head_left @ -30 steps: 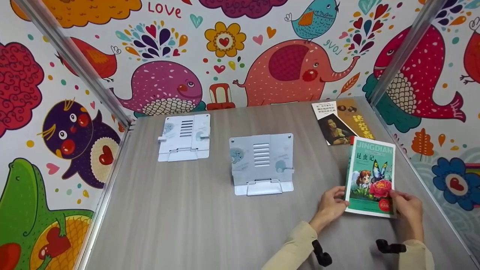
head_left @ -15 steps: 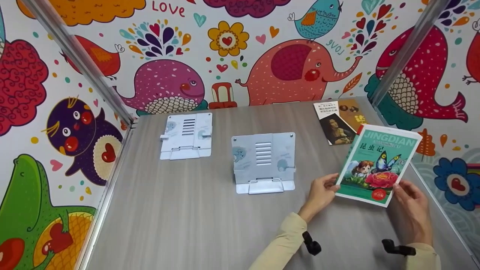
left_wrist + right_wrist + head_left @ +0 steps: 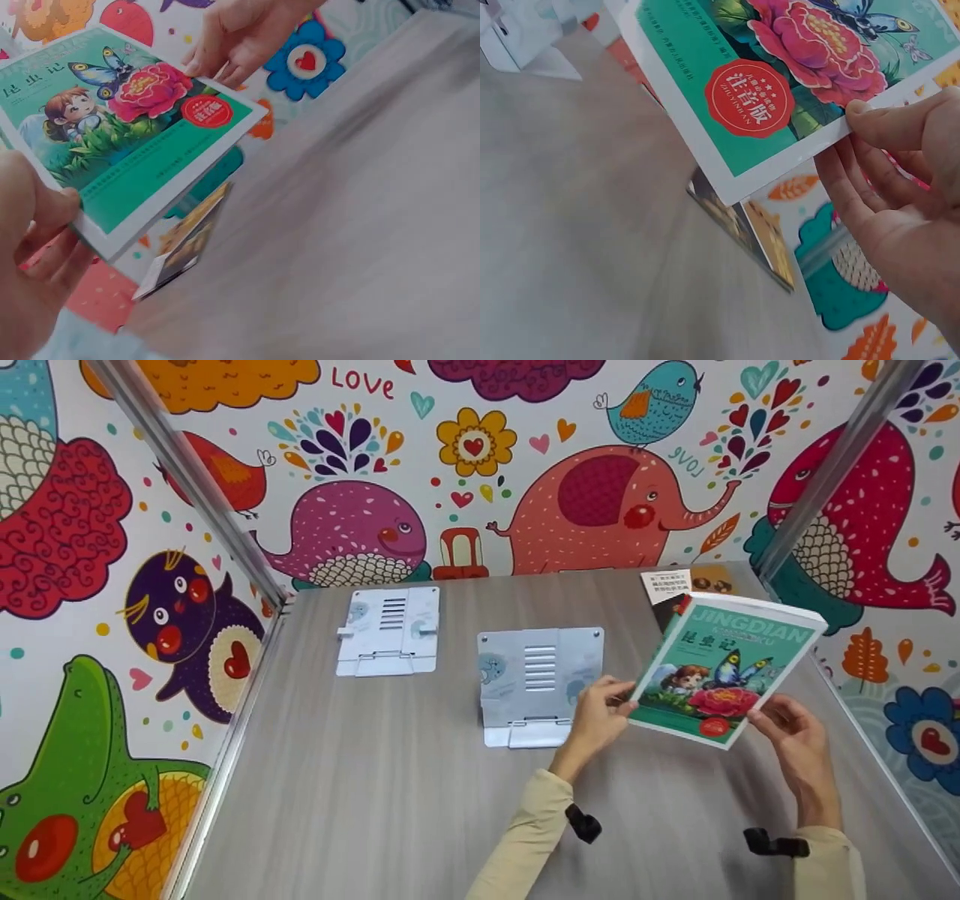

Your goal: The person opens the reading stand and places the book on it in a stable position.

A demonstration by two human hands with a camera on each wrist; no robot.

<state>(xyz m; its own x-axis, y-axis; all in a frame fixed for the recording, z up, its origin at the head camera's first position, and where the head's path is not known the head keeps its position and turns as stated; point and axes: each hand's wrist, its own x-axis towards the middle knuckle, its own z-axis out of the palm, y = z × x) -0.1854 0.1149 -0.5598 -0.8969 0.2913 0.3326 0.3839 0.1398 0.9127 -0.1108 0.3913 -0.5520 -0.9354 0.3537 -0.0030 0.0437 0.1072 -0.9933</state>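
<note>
A person's left hand (image 3: 600, 718) and right hand (image 3: 801, 744) pinch opposite edges of a green-covered rectangular paper book (image 3: 712, 667), tilted above the grey wood-grain worktop (image 3: 360, 780) near a pale slotted stand (image 3: 510, 686).

We see a green book (image 3: 112, 161) held between the left hand (image 3: 26, 292) and the right hand (image 3: 251, 34).
At eight o'clock, we find the left hand pinching the near edge, thumb on the front; at twelve, the right grips the far edge. A butterfly (image 3: 101, 72), a red-pink flower (image 3: 152, 90) and a round red badge (image 3: 208, 111) decorate it. Toward seven, we spot another printed cover (image 3: 187, 238) on the grey tabletop (image 3: 352, 232); at one, a blue flower (image 3: 306, 60) on the wall (image 3: 367, 30).
</note>
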